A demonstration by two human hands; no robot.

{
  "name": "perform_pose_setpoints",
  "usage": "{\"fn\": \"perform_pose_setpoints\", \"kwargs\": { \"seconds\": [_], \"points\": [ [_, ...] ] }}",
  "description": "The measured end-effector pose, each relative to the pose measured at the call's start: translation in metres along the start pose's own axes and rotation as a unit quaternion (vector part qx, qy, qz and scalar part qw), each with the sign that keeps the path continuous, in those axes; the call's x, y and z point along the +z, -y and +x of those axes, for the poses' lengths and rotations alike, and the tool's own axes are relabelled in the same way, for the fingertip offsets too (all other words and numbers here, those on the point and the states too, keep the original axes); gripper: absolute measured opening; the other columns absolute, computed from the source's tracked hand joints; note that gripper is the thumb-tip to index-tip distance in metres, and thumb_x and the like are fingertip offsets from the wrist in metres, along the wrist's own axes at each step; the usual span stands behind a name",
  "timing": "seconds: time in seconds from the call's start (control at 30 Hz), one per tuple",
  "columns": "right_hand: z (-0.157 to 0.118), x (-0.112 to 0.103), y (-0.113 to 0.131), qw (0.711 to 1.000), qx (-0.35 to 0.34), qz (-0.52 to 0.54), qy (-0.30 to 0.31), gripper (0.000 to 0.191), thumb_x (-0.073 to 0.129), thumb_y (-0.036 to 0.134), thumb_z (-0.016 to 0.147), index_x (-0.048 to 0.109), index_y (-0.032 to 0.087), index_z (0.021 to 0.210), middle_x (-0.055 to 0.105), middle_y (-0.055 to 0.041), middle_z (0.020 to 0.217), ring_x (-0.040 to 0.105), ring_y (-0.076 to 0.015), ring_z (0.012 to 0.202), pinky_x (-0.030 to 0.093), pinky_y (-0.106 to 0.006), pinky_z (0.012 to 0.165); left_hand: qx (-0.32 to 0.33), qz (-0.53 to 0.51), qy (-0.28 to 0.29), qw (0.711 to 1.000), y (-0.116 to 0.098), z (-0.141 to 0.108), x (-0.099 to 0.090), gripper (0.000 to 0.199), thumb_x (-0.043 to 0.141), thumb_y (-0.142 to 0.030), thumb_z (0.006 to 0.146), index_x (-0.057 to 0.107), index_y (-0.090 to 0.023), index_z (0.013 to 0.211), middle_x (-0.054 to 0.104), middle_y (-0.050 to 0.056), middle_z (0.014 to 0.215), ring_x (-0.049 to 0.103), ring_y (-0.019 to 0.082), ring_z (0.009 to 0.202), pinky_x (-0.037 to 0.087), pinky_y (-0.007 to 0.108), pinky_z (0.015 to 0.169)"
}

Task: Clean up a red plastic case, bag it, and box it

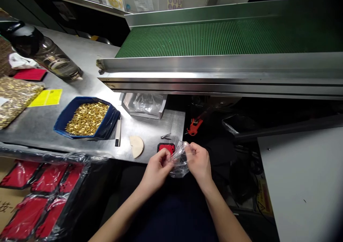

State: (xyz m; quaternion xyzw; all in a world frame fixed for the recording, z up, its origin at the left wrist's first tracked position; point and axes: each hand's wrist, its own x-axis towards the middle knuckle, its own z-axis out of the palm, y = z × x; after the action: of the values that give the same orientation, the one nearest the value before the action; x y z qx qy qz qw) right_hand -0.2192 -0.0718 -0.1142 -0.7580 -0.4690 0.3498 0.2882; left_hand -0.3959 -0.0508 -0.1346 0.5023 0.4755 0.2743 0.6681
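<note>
The green conveyor belt (187, 38) is running above the metal table (150, 129), where a blue tub (60, 122) is holding small gold pieces. Near the table's front corner, the left hand (158, 167) and right hand (199, 163) are working slightly apart, each pinching the clear bag (179, 169) stretched between them. The thin film is creasing under the fingers, so uneven pulling could tear it, and a loose pinch could let it slip off the edge. A red and black piece (166, 147) is lying just beside the bag, and a small metal tool (165, 136) is resting behind it; a sweeping bag could catch either one.
</note>
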Motion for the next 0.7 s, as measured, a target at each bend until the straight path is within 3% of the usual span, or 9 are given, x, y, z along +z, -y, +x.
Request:
{"fn": "perform_pose_setpoints", "kwargs": {
  "seconds": [0.07,0.13,0.2,0.27,0.33,0.4,0.53,0.6,0.7],
  "points": [
    [-0.001,-0.005,-0.003,0.999,-0.02,0.021,0.032,0.03,0.054,0.041,0.095,0.056,0.021,0.073,0.056,0.0034,0.065,0.049,-0.0133,0.06,0.034,-0.025,0.057,-0.024,-0.073,-0.004,0.997,-0.002,-0.001,-0.014,0.032,0.069,-0.025,0.081,0.038,-0.022,0.074,0.04,-0.007,0.068,0.036,0.011,0.061,0.03,0.023,0.057],
    [-0.006,-0.013,-0.01,0.986,-0.039,0.074,0.141,0.019,0.069,0.038,0.087,0.066,0.022,0.096,0.068,0.0012,0.086,0.06,-0.0147,0.075,0.045,-0.024,0.067,-0.054,-0.111,0.0,0.992,-0.007,-0.005,-0.036,0.035,0.071,-0.024,0.079,0.037,-0.023,0.076,0.04,-0.008,0.069,0.034,0.009,0.058,0.028,0.022,0.054],
    [-0.016,-0.015,-0.022,0.949,0.014,0.159,0.272,0.038,0.083,0.037,0.077,0.068,0.023,0.109,0.072,-0.0006,0.097,0.065,-0.0158,0.084,0.051,-0.024,0.074,-0.093,-0.138,-0.004,0.986,-0.01,-0.013,-0.063,0.039,0.078,-0.029,0.079,0.039,-0.022,0.077,0.042,-0.008,0.07,0.036,0.009,0.058,0.03,0.021,0.055],
    [-0.027,-0.005,-0.036,0.901,0.117,0.241,0.343,0.039,0.086,0.043,0.075,0.071,0.02,0.102,0.073,-0.0023,0.091,0.067,-0.0149,0.076,0.052,-0.024,0.067,-0.123,-0.143,-0.019,0.982,-0.01,-0.022,-0.086,0.043,0.083,-0.035,0.078,0.042,-0.022,0.079,0.045,-0.007,0.072,0.041,0.009,0.06,0.033,0.02,0.057],
    [-0.038,0.015,-0.045,0.872,0.201,0.296,0.334,0.043,0.083,0.053,0.077,0.071,0.016,0.097,0.075,-0.0045,0.088,0.067,-0.013,0.066,0.05,-0.022,0.058,-0.145,-0.136,-0.037,0.979,-0.006,-0.029,-0.102,0.044,0.084,-0.041,0.078,0.046,-0.021,0.083,0.047,-0.007,0.071,0.041,0.009,0.058,0.031,0.019,0.055],
    [-0.046,0.042,-0.048,0.854,0.242,0.344,0.306,0.054,0.078,0.062,0.08,0.069,0.016,0.106,0.076,-0.0093,0.103,0.071,-0.0128,0.068,0.052,-0.021,0.057,-0.155,-0.125,-0.056,0.978,-0.001,-0.033,-0.109,0.045,0.085,-0.046,0.077,0.048,-0.021,0.085,0.047,-0.007,0.068,0.039,0.008,0.054,0.027,0.019,0.051],
    [-0.052,0.079,-0.042,0.813,0.305,0.439,0.23,0.062,0.079,0.066,0.076,0.067,0.019,0.114,0.073,-0.0107,0.117,0.072,-0.0115,0.072,0.054,-0.019,0.056,-0.145,-0.119,-0.081,0.979,0.009,-0.031,-0.103,0.05,0.085,-0.053,0.074,0.049,-0.021,0.085,0.05,-0.007,0.066,0.039,0.008,0.053,0.028,0.019,0.051],
    [-0.051,0.083,-0.04,0.811,0.315,0.463,0.17,0.06,0.083,0.063,0.073,0.067,0.019,0.11,0.073,-0.0069,0.108,0.069,-0.0091,0.065,0.052,-0.017,0.052,-0.132,-0.102,-0.088,0.982,0.014,-0.029,-0.097,0.05,0.082,-0.057,0.074,0.05,-0.021,0.085,0.047,-0.008,0.063,0.035,0.008,0.051,0.026,0.019,0.05],
    [-0.048,0.071,-0.041,0.824,0.291,0.478,0.085,0.053,0.084,0.059,0.075,0.067,0.021,0.107,0.071,-0.0015,0.099,0.068,-0.008,0.063,0.051,-0.017,0.052,-0.096,-0.03,-0.125,0.987,0.02,-0.027,-0.088,0.049,0.072,-0.065,0.081,0.052,-0.021,0.081,0.038,-0.009,0.058,0.028,0.008,0.05,0.022,0.021,0.049]
  ]
}}
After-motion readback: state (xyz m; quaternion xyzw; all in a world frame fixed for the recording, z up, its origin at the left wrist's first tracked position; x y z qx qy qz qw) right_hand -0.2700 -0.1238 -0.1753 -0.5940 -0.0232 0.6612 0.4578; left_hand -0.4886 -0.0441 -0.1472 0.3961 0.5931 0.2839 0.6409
